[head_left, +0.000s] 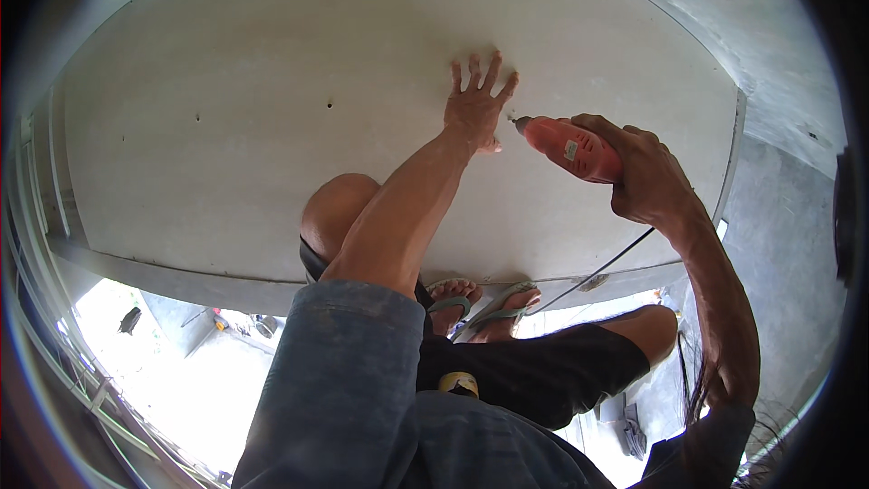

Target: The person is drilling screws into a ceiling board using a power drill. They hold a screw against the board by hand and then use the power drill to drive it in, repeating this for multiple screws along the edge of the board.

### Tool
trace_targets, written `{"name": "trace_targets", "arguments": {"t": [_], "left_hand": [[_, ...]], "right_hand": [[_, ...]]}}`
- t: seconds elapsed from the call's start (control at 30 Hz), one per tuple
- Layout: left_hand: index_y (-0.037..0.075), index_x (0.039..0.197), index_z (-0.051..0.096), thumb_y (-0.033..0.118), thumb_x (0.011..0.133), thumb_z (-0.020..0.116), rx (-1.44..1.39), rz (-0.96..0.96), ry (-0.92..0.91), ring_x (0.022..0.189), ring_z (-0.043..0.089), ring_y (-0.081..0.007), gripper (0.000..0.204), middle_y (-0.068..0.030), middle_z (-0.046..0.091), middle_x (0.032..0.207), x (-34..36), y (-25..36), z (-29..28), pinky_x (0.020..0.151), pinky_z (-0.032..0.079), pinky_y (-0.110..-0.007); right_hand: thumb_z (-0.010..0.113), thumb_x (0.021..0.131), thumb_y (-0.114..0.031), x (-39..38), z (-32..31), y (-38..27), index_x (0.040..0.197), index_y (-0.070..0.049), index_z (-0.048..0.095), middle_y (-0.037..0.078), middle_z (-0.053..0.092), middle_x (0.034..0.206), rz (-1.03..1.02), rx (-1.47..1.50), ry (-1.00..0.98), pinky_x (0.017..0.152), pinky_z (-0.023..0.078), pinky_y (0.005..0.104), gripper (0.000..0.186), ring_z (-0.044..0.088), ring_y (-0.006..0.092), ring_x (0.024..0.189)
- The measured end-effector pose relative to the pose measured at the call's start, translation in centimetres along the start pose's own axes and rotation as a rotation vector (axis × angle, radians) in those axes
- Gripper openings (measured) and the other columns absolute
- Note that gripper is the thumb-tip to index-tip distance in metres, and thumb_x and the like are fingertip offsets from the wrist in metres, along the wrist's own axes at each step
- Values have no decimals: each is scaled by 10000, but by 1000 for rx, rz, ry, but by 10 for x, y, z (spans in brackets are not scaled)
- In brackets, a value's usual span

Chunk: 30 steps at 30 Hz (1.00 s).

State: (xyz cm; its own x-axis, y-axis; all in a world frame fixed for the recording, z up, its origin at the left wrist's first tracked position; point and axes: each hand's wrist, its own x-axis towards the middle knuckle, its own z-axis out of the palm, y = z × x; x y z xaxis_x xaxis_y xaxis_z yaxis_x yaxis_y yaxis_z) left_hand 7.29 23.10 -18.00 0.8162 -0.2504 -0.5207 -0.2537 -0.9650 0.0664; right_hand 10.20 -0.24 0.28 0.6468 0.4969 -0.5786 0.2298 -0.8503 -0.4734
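Note:
My left hand [473,110] lies flat on a large pale grey board [226,181], fingers spread and holding nothing. To its right, my right hand [652,172] is wrapped round a red corded power drill [575,147]. The drill points left, and its tip meets or nearly meets the board at a small mark [512,112] close to my left thumb and fingers. Whether a screw or a bit is at the tip is too small to tell. A black cord [597,272] runs from the drill down past my feet.
Small dark holes [329,105] dot the board in a row to the left. My sandalled feet [493,308] are at its near edge, with a bright lower level beyond. Metal railings [41,181] line the left, and a grey wall [783,217] rises at the right.

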Motion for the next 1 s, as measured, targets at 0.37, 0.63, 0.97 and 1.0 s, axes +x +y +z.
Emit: {"name": "trace_targets", "arguments": {"t": [0.37,0.63,0.97,1.0], "left_hand": [[265,1664,151,538,641,917,-30,-8,-35,1570,73,-468,1307,-175,-24,1730,1,3,-6,1248,63,-675],[272,1665,140,560,662,901,-13,8,-44,1579,74,-434,1291,-154,-11,1734,-1,-4,-6,1254,62,-663],[274,1665,134,553,659,897,-27,15,-43,1575,78,-446,1293,-158,-6,1733,0,-5,-4,1252,78,-664],[274,1665,134,554,659,896,-28,14,-42,1575,79,-446,1293,-158,-6,1733,0,-5,-3,1253,78,-663]], "right_hand": [[671,634,188,0,-1,-7,1350,-152,576,178,744,1052,-64,-22,22,827,587,494,799,711,418,997],[649,635,198,9,0,-6,1328,-125,577,198,747,1059,-128,77,40,829,595,485,768,705,443,1011],[652,631,208,11,0,-8,1329,-131,581,201,746,1079,-100,102,30,851,596,485,779,711,438,1017],[650,634,208,12,0,-9,1331,-137,582,201,745,1081,-108,104,19,851,595,485,782,711,437,1017]]}}
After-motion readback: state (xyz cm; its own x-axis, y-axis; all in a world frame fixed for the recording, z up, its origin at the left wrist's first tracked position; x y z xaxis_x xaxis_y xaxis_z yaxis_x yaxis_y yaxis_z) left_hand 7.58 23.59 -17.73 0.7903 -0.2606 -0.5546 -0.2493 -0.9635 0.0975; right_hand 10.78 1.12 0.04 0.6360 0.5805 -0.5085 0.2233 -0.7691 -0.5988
